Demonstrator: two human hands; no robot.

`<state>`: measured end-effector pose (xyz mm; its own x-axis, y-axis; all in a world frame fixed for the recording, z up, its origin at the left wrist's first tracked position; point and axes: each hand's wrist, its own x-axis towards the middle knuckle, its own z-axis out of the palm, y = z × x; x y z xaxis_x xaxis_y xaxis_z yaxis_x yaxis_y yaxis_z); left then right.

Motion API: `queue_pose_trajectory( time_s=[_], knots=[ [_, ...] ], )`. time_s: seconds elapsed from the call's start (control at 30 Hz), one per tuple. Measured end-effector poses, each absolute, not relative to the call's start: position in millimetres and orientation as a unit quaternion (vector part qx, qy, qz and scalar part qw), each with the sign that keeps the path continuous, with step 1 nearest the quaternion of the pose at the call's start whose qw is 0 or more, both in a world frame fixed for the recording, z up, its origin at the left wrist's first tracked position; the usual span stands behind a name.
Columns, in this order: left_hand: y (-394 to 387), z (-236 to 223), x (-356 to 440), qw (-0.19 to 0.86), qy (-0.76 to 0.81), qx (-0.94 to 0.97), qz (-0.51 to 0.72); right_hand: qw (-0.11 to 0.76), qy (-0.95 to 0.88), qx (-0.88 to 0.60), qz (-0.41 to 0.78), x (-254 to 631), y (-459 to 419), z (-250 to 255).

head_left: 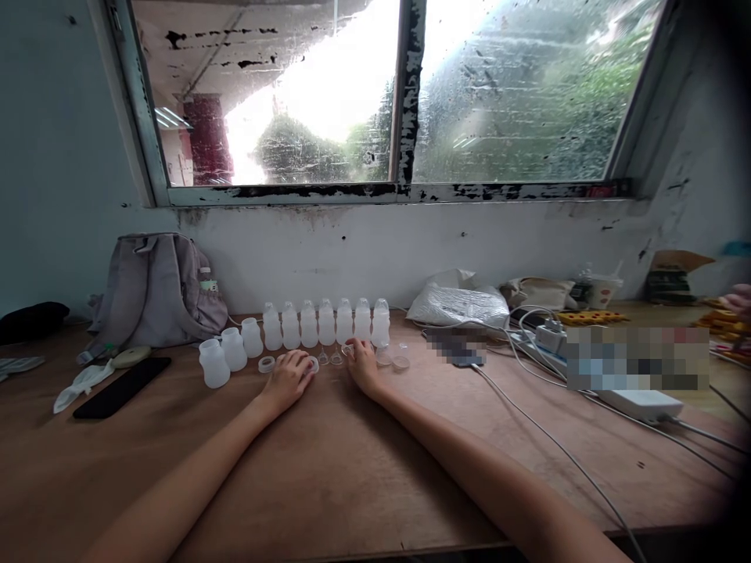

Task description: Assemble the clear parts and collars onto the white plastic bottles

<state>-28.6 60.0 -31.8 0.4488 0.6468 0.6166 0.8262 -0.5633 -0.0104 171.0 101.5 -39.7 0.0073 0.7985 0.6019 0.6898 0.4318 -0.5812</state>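
My left hand (287,378) rests low over the table with its fingers curled at a white screw ring (313,364). Another white ring (266,364) lies just left of it. My right hand (364,369) has its fingertips closed on a clear silicone teat (345,350), partly covered by the fingers. Two clear teats (335,356) stand between the hands. Behind them is a row of several frosted baby bottles (308,324) with clear domed tops. Three topless bottles (233,349) stand to the left. Right of my right hand lie clear round pieces (400,363).
A grey backpack (156,289) leans at the back left, with a black phone-like slab (123,388) before it. To the right are a silvery plastic package (461,301), a cabled phone (469,358), a white adapter (639,405) and trailing cables. Another person's hand (736,300) shows at the right edge.
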Motion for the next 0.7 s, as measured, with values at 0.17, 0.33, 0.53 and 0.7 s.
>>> queue_pose_trajectory(
  time_s=[0.17,0.33,0.53,0.7],
  knots=[
    [75.7,-35.4,-44.0,0.187,-0.488,-0.811,-0.265,0.407,-0.721,-0.559,0.050,168.9,98.8,-41.5],
    [82.8,-42.7,-46.8,0.175,-0.509,-0.803,-0.256,0.352,-0.731,-0.584,0.040,167.8,93.4,-40.5],
    [80.2,-41.8,-45.3,0.170,-0.523,-0.794,-0.259,0.306,-0.737,-0.602,0.036,165.2,87.4,-35.7],
    [71.5,-37.4,-41.2,0.167,-0.515,-0.798,-0.265,0.283,-0.743,-0.606,0.035,165.3,85.8,-33.7]
  ],
)
